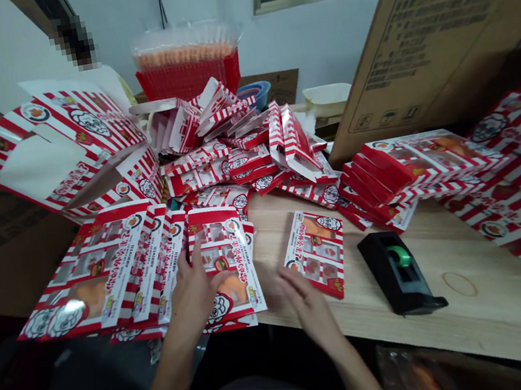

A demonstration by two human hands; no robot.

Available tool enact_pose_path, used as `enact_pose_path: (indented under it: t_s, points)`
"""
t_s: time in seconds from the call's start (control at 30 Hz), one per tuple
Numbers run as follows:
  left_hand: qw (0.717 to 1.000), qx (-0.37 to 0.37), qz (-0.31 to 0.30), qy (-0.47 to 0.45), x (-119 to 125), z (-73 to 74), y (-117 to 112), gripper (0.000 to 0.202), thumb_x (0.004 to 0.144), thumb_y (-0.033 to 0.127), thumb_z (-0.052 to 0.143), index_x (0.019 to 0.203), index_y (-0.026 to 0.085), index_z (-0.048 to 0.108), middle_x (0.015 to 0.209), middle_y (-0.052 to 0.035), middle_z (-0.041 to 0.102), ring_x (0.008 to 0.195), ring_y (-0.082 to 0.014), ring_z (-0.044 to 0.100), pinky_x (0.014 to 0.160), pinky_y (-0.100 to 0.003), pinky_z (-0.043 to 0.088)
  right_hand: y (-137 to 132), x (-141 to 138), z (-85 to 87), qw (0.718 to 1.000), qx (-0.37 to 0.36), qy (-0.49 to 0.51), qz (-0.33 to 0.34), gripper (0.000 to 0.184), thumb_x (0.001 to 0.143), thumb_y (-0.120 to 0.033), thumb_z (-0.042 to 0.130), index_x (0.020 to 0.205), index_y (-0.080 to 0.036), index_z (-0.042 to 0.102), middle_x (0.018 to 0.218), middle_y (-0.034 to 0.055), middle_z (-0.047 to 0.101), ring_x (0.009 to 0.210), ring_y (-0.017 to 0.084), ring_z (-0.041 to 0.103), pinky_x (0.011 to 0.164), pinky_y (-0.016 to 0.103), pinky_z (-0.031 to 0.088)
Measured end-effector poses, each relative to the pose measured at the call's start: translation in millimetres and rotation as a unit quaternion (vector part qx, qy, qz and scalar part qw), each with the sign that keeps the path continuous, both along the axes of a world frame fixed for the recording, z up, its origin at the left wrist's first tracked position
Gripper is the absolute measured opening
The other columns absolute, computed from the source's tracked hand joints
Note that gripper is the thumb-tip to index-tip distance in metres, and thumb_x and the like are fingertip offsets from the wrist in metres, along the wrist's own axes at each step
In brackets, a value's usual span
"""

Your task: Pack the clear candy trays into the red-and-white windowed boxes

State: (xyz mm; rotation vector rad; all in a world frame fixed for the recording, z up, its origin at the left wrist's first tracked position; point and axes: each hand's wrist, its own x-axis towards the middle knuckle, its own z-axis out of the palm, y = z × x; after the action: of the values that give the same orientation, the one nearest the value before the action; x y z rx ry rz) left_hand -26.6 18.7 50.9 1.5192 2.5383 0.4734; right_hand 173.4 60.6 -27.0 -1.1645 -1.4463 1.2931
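Observation:
Spread fingers and thumb of my left hand [193, 294] rest on the front of a red-and-white striped toy box [222, 249], which lies on others near the table's front edge. Windows in this box show small food-like pieces. My right hand [310, 307] is slightly blurred, its fingers stretched out by the lower left edge of another windowed toy box [318, 249]. That box lies flat on the wooden table, and I see nothing held in this hand. Left of my left hand, several matching boxes [101, 263] overlap in a row.
A black tape dispenser [400, 274] with green tape stands on the right. Behind are a heap of striped boxes [243, 151] and a red container [189, 76] with clear trays. Unfolded striped card [79, 139] leans at left; a large carton [422, 25] stands at right.

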Motion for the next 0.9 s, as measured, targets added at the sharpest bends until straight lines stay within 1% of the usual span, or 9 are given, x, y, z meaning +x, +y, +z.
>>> enact_pose_path:
  t_s: [0.07,0.17,0.23,0.33,0.4,0.53,0.63,0.77,0.9]
  points:
    - [0.999,0.05,-0.003,-0.02,-1.0,-1.0,1.1,0.066,0.084,0.036,0.058,0.14,0.019,0.028,0.136,-0.0246,0.038,0.122,-0.0426,0.045,0.089,-0.057,0.045,-11.0,-20.4,6.6,0.997,0.001,0.005,0.073,0.033,0.079,-0.043,0.06,0.108,-0.029,0.068,0.126,0.0035,0.06,0.121,0.026,0.051,0.103,0.048,0.036]
    - [0.978,0.174,-0.057,-0.101,-6.4,0.3,1.9,0.061,0.085,0.027,0.056,0.14,0.024,0.029,0.138,-0.0169,0.041,0.13,-0.0326,0.039,0.101,-0.053,0.039,-20.4,-32.9,15.7,0.994,0.001,0.025,0.105,0.037,0.083,-0.042,0.057,0.119,-0.033,0.061,0.138,-0.0014,0.048,0.13,0.023,0.04,0.107,0.046,0.03]
    - [0.95,0.232,-0.082,-0.191,-9.4,5.7,2.7,0.058,0.087,0.027,0.053,0.14,0.027,0.031,0.142,-0.0129,0.041,0.133,-0.0276,0.037,0.105,-0.049,0.036,-23.7,-30.8,23.6,0.993,-0.016,0.072,0.09,0.042,0.084,-0.04,0.057,0.125,-0.031,0.056,0.139,0.0005,0.047,0.131,0.023,0.039,0.108,0.046,0.028]
    - [0.902,0.269,-0.082,-0.329,-7.3,18.8,4.8,0.046,0.09,0.032,0.05,0.135,0.029,0.042,0.14,-0.0072,0.046,0.129,-0.0243,0.043,0.104,-0.044,0.04,-28.9,-20.8,40.6,0.982,-0.056,0.172,0.048,0.052,0.082,-0.039,0.06,0.132,-0.026,0.049,0.131,0.0072,0.056,0.119,0.024,0.054,0.1,0.045,0.042]
    - [0.871,0.29,-0.074,-0.389,-1.4,27.5,6.7,0.04,0.09,0.034,0.05,0.13,0.03,0.049,0.136,-0.0043,0.052,0.125,-0.0231,0.048,0.101,-0.041,0.045,-33.6,-13.2,54.2,0.975,-0.056,0.215,0.023,0.057,0.082,-0.035,0.061,0.135,-0.026,0.044,0.126,0.0089,0.06,0.111,0.023,0.059,0.092,0.041,0.049]
    - [0.818,0.299,-0.104,-0.48,13.0,42.2,9.5,0.042,0.09,0.034,0.048,0.132,0.031,0.048,0.125,-0.0029,0.062,0.115,-0.0247,0.057,0.087,-0.041,0.055,-44.1,1.0,75.3,0.973,-0.003,0.231,-0.014,0.058,0.081,-0.028,0.064,0.134,-0.035,0.044,0.127,0.0036,0.06,0.111,0.021,0.059,0.088,0.037,0.052]
    - [0.794,0.293,-0.163,-0.508,20.7,53.7,10.7,0.042,0.091,0.033,0.046,0.133,0.031,0.047,0.12,-0.0025,0.065,0.111,-0.0262,0.06,0.079,-0.04,0.059,-50.2,10.7,79.2,0.971,0.013,0.232,-0.049,0.056,0.08,-0.026,0.066,0.132,-0.036,0.046,0.127,0.0029,0.059,0.111,0.021,0.059,0.086,0.035,0.052]
    - [0.776,0.272,-0.227,-0.521,27.0,67.6,13.1,0.043,0.092,0.034,0.043,0.135,0.032,0.045,0.115,-0.0022,0.067,0.113,-0.027,0.059,0.08,-0.041,0.058,-54.6,19.7,75.1,0.969,0.014,0.239,-0.054,0.061,0.081,-0.025,0.063,0.136,-0.034,0.04,0.125,0.0047,0.06,0.105,0.021,0.061,0.084,0.034,0.051]
    - [0.761,0.258,-0.236,-0.546,31.2,71.5,16.2,0.042,0.089,0.033,0.049,0.132,0.031,0.049,0.117,-0.0016,0.066,0.112,-0.0274,0.059,0.083,-0.042,0.057,-56.0,22.8,76.5,0.968,0.003,0.249,-0.038,0.061,0.081,-0.028,0.063,0.136,-0.038,0.038,0.125,0.0037,0.06,0.104,0.022,0.061,0.083,0.036,0.051]
